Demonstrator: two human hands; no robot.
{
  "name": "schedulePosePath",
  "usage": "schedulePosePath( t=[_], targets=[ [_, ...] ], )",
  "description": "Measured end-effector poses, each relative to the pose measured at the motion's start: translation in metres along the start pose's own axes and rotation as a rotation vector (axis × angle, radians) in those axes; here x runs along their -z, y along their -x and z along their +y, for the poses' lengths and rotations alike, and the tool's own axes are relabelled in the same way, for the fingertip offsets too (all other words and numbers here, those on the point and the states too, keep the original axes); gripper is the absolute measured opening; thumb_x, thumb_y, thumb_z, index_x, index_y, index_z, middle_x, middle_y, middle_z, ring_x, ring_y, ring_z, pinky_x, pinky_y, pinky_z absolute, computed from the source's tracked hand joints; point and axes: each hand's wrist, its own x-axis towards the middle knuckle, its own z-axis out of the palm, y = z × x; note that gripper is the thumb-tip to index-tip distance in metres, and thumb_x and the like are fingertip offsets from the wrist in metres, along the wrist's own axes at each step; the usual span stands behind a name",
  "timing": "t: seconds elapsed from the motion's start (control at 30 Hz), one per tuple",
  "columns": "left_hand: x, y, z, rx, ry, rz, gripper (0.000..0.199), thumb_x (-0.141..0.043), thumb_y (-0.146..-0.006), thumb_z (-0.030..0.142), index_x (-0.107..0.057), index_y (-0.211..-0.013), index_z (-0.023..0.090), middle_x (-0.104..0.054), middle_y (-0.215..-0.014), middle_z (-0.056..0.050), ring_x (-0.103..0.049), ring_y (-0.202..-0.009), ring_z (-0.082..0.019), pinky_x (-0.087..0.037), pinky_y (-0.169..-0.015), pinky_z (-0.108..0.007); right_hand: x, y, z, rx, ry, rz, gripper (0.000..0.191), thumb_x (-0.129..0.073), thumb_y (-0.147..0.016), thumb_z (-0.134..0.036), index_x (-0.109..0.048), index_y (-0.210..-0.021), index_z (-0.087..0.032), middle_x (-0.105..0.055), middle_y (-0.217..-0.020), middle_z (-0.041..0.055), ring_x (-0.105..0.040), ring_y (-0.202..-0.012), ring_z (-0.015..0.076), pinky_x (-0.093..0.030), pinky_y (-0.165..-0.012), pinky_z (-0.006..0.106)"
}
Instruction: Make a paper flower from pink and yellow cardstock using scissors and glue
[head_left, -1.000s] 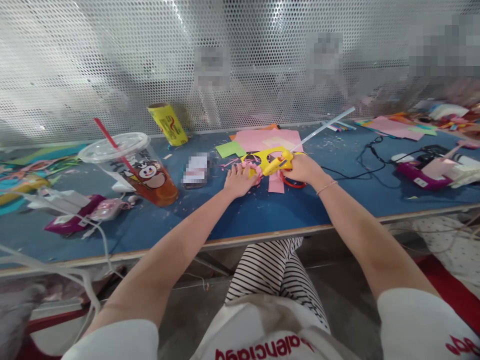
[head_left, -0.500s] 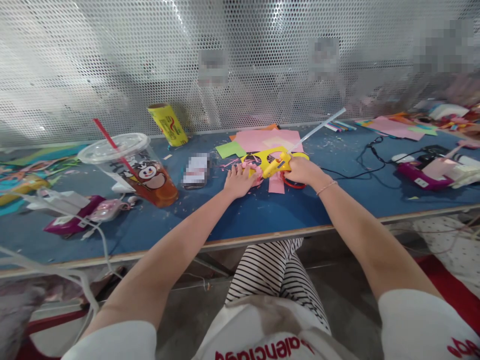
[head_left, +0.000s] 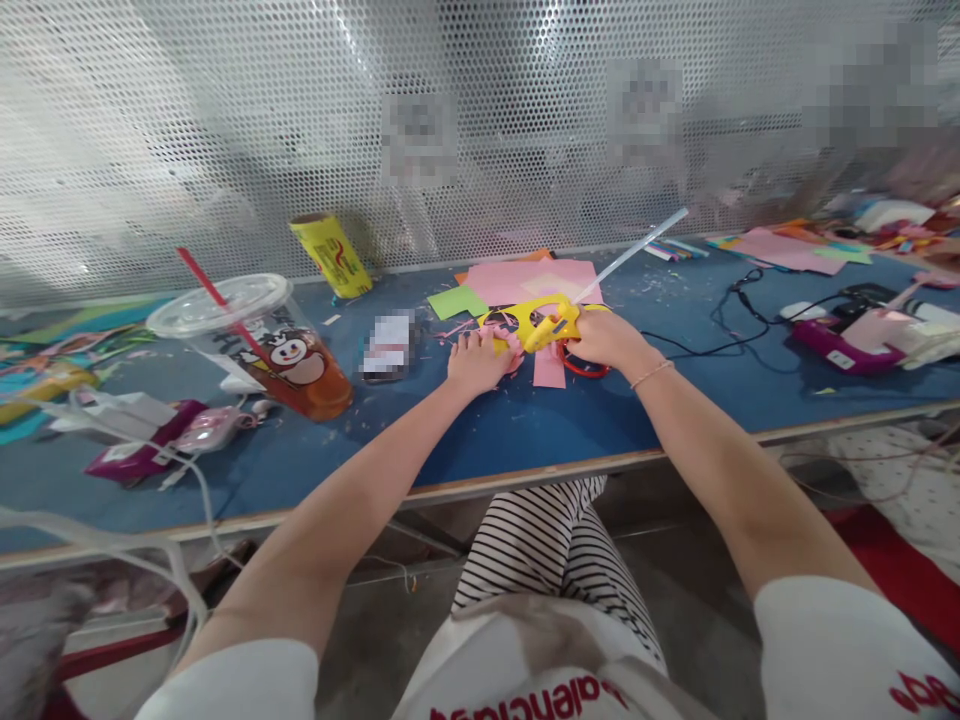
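Note:
My right hand point(head_left: 606, 337) is closed around a yellow hot glue gun point(head_left: 553, 326). A long clear glue stick point(head_left: 634, 255) juts up and back from it. The gun's nozzle points left and down, close to a crumpled pink paper piece point(head_left: 513, 352). My left hand point(head_left: 478, 362) rests low on the desk with its fingers curved forward, holding that paper piece at its thumb side. Fingertips there are partly hidden. Behind the gun lies a yellow frame with round holes point(head_left: 517, 315). A pink paper strip point(head_left: 550, 368) and red scissor handles point(head_left: 585, 366) show under my right hand.
Pink sheets point(head_left: 495, 280) and a green sheet point(head_left: 457, 301) lie behind. To the left stand a drink cup point(head_left: 304, 375), a yellow tube point(head_left: 332, 256) and a phone point(head_left: 388, 343). A black cable point(head_left: 697, 350) runs right towards a purple device point(head_left: 844, 350). A perforated metal panel point(head_left: 525, 190) backs the desk.
The view has shifted slightly. Both hands stay almost in place; the glue gun remains in my right hand, by the pink paper at my left.

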Motion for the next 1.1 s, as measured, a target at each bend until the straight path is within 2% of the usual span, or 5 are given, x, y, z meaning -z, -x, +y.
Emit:
schedulePosePath(
  t=[0.47,0.6,0.73,1.0,1.1],
  targets=[
    [-0.01,-0.001,0.0,0.01,-0.015,0.042,0.084,-0.025,-0.081,0.069,-0.025,-0.146,0.015,-0.036,-0.146,-0.019,-0.031,-0.135,-0.041,-0.025,-0.108,-0.051,0.005,0.001,0.002,-0.201,-0.04,0.093,0.052,-0.053,-0.081,-0.048,-0.056,-0.116,-0.01,-0.07,-0.095,0.0174,-0.067,-0.086,0.0296,-0.049,-0.069,0.034],
    [-0.01,-0.004,-0.001,0.024,0.046,0.036,0.082,-0.028,-0.079,0.069,-0.025,-0.146,0.022,-0.036,-0.149,-0.014,-0.031,-0.137,-0.038,-0.025,-0.109,-0.05,0.001,0.0,0.0,-0.193,-0.045,0.092,0.053,-0.052,-0.082,-0.047,-0.054,-0.119,-0.008,-0.07,-0.094,0.0185,-0.067,-0.086,0.0293,-0.048,-0.07,0.033],
    [-0.008,-0.005,-0.001,0.023,0.071,0.038,0.08,-0.029,-0.08,0.066,-0.025,-0.146,0.02,-0.039,-0.147,-0.015,-0.033,-0.136,-0.035,-0.026,-0.108,-0.048,-0.005,-0.002,-0.001,-0.16,-0.055,0.069,0.054,-0.053,-0.082,-0.043,-0.051,-0.122,-0.008,-0.069,-0.099,0.0181,-0.066,-0.09,0.0292,-0.048,-0.072,0.034],
    [-0.006,-0.012,-0.01,-0.122,0.061,0.002,0.085,-0.027,-0.082,0.069,-0.021,-0.147,0.014,-0.038,-0.146,-0.018,-0.034,-0.136,-0.034,-0.023,-0.11,-0.046,-0.006,-0.004,-0.004,-0.188,-0.103,0.091,0.053,-0.054,-0.082,-0.047,-0.051,-0.121,-0.01,-0.069,-0.1,0.0163,-0.065,-0.09,0.0278,-0.048,-0.072,0.033],
    [-0.007,-0.017,-0.015,-0.175,0.06,-0.028,0.087,-0.026,-0.082,0.07,-0.021,-0.148,0.013,-0.032,-0.151,-0.017,-0.025,-0.14,-0.036,-0.019,-0.112,-0.046,-0.006,-0.005,-0.005,-0.188,-0.124,0.101,0.052,-0.053,-0.082,-0.048,-0.052,-0.118,-0.011,-0.069,-0.102,0.0163,-0.065,-0.09,0.028,-0.048,-0.072,0.034]
  ],
)
